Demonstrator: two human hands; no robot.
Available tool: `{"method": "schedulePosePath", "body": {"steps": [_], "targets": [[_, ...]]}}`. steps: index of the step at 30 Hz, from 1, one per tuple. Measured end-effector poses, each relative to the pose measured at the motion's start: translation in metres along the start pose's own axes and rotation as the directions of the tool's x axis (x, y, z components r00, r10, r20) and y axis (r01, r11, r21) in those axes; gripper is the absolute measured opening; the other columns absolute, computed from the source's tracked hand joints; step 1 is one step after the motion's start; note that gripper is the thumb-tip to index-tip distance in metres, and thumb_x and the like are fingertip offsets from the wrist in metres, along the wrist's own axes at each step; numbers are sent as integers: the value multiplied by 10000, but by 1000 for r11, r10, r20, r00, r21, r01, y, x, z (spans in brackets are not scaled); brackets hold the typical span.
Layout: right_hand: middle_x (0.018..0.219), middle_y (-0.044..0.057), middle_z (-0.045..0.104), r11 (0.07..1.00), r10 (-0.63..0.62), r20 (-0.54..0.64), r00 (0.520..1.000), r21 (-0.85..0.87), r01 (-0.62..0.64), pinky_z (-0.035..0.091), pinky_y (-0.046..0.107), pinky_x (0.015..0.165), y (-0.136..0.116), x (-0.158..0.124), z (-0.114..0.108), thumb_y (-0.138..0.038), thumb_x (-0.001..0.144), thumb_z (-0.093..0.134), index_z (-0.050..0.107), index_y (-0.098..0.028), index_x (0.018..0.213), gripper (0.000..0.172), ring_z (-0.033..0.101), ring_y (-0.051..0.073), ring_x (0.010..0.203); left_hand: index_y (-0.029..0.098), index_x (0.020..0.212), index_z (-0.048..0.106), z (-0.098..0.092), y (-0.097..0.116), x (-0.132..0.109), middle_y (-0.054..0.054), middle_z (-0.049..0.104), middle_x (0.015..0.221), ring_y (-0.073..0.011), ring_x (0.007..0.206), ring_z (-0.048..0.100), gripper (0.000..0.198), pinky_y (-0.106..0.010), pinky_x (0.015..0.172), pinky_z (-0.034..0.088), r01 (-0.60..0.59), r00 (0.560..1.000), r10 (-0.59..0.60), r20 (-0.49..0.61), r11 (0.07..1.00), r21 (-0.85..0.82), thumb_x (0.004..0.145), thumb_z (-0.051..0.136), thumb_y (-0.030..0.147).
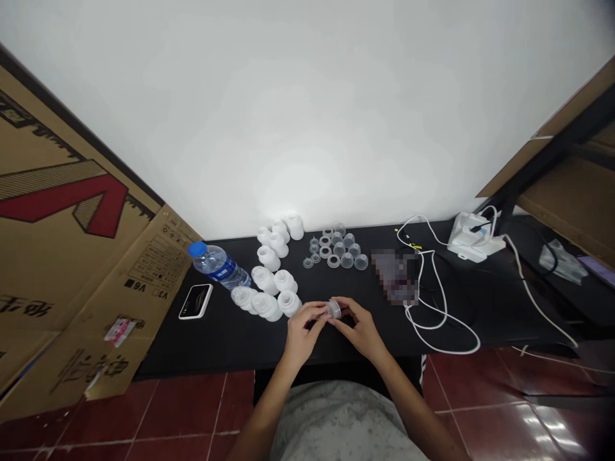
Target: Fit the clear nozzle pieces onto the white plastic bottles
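The left hand (302, 334) and the right hand (362, 331) are close together above the front part of the worktop (216, 349). Between them is one small clear plastic cup (334, 309). The grip of each hand is narrow, and the two hands hold this cup together from its two sides.

As far as can be seen, this cup is the only piece in the hands. The other pieces are not being held, and they stand in groups on the worktop. Just left of the grip and a little beyond it are about ten white plastic pieces (266, 305), close to each other. Some of them touch. Farther beyond the grip is a group of clear plastic cups (346, 260), with flat rings (333, 260) and small pointed clear parts (314, 248) beside them. I cannot tell if any white piece is already joined with a clear piece.

Left of the white pieces lie a flat black device (196, 301) and a water bottle (218, 265) with a blue cap. Right of the grip, a white cable (444, 301) makes loops near a blurred patch (394, 276) and goes to a white charger (471, 240). Far left, a large cardboard sheet (72, 224) leans up, and a white wall (307, 115) is behind everything.
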State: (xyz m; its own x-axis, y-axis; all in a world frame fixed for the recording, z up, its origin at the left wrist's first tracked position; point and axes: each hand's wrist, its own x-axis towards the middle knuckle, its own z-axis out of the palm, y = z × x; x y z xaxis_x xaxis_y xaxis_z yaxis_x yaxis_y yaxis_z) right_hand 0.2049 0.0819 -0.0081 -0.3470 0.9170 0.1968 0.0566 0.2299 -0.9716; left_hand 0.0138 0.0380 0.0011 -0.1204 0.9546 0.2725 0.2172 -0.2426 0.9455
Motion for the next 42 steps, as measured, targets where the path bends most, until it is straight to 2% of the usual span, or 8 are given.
{"method": "schedulePosePath", "body": {"steps": [5,10,16,23,26,29,34,42], "targets": [[1288,87,753,998,7,51,999,57,-10,616,422,972,-10,0,-3,-375,949,819,699,-288,1288,370,749,260,1087,234,1020,854,-2,2,-1,-117,818,1187,-258,1035,806,149,-357,850,661,-8,1000,8,18,1000,22,1011,729,313],[1343,101,753,987,37,100,994,152,-52,607,441,1029,-14,2,-4,-379,939,830,680,-283,1279,383,751,273,1176,222,1002,863,-1,7,0,-123,838,1143,-265,1025,814,152,-344,821,663,2,1000,-2,1,1000,-9,998,747,321],[1371,100,758,978,62,140,988,187,-88,562,478,1128,-13,0,-6,-377,965,808,662,-289,1327,400,745,276,1239,223,996,872,-2,10,3,-117,853,1110,-273,1012,821,164,-359,826,668,35,999,-35,5,999,-22,986,763,344],[1294,92,775,972,94,64,993,209,-106,623,448,1037,-4,1,-3,-389,880,897,708,-274,1286,462,761,276,1160,220,1024,879,-3,10,6,-121,854,1122,-300,1031,836,207,-422,897,698,71,997,-72,-4,991,-111,940,816,398],[1273,83,761,976,88,34,996,195,-93,634,431,1014,-1,0,-2,-401,867,908,719,-281,1305,492,754,268,1139,224,1026,882,-2,10,5,-118,852,1130,-301,1024,840,193,-410,867,708,51,999,-52,-11,995,-89,938,820,383],[1215,73,752,980,78,21,997,180,-81,639,420,999,-1,0,-2,-416,856,917,742,-273,1214,424,751,265,1114,238,1024,884,-1,10,4,-110,853,1125,-296,1009,843,158,-395,828,716,12,999,-14,-29,999,-51,948,811,356],[1142,57,737,981,81,-8,997,179,-78,649,410,972,-1,-1,0,-423,823,944,725,-267,1154,426,748,254,1063,255,1012,884,-1,9,3,-91,859,1088,-297,1012,844,131,-435,884,714,-41,999,41,-35,999,-6,961,796,337],[1104,49,751,969,123,-23,992,218,-115,663,405,955,4,-1,-2,-420,745,1000,761,-260,1117,471,752,249,1032,242,996,882,-3,8,4,-104,862,1072,-292,982,846,142,-434,867,715,-9,1000,9,8,999,-41,966,794,348]]}}
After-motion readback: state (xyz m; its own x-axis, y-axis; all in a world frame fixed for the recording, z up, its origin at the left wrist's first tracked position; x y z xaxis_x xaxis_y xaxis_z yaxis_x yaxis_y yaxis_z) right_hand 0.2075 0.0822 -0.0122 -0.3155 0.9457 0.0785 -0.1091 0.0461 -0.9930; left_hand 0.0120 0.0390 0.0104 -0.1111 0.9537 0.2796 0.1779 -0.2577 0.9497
